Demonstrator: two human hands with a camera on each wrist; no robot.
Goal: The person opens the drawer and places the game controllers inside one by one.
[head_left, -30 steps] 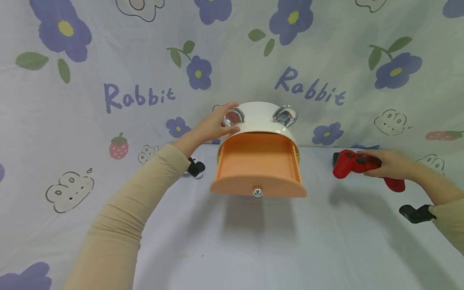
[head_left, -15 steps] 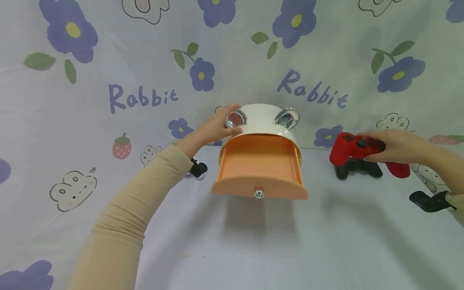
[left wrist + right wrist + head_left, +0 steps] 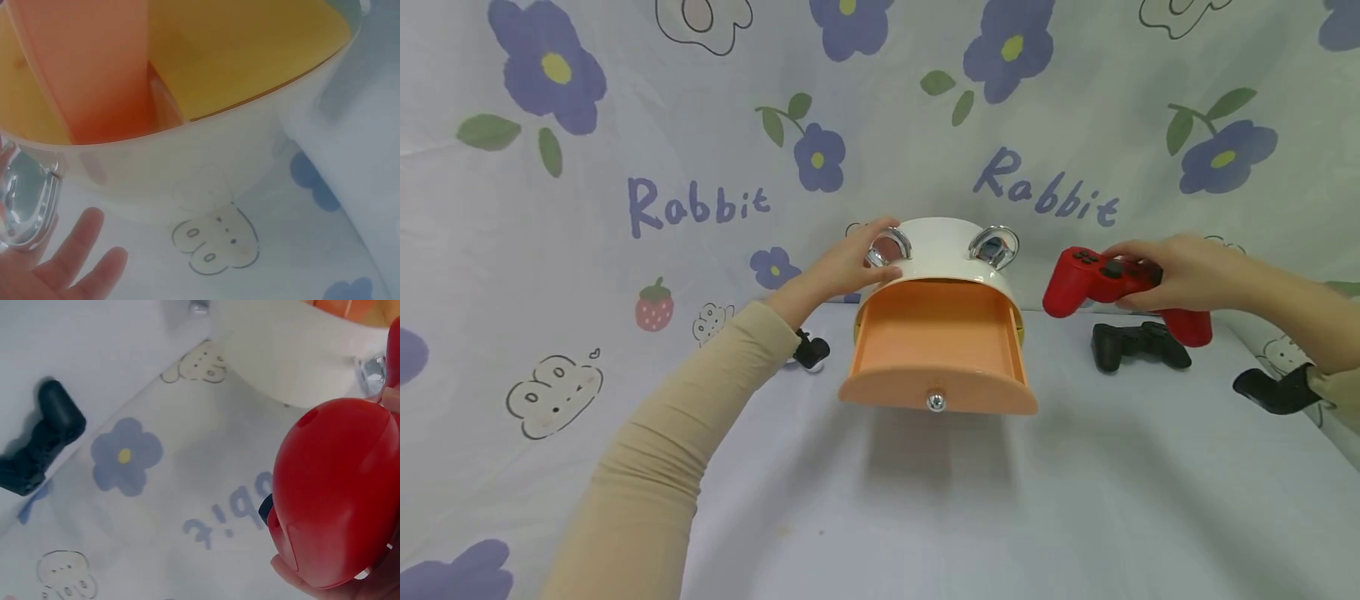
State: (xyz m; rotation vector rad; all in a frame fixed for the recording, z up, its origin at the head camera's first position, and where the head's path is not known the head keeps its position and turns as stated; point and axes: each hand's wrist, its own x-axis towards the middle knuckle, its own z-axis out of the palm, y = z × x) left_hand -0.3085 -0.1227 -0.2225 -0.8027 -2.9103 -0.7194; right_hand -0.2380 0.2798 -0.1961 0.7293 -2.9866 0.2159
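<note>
The right hand [image 3: 1195, 265] holds a red controller [image 3: 1070, 286] while the left hand [image 3: 841, 260] grips the white box [image 3: 940, 239] by one ear [image 3: 889, 245].

The left sleeve [image 3: 651, 454] is beige, long, plain and snug, with crosswise creases bunched along it; the right sleeve [image 3: 1343, 396], only partly in view, is beige too; the left wrist camera [image 3: 811, 351] is black and compact; the right wrist camera [image 3: 1273, 391] is black and curved; left hand [image 3: 847, 257] and right hand [image 3: 1183, 271] are bare.
</note>
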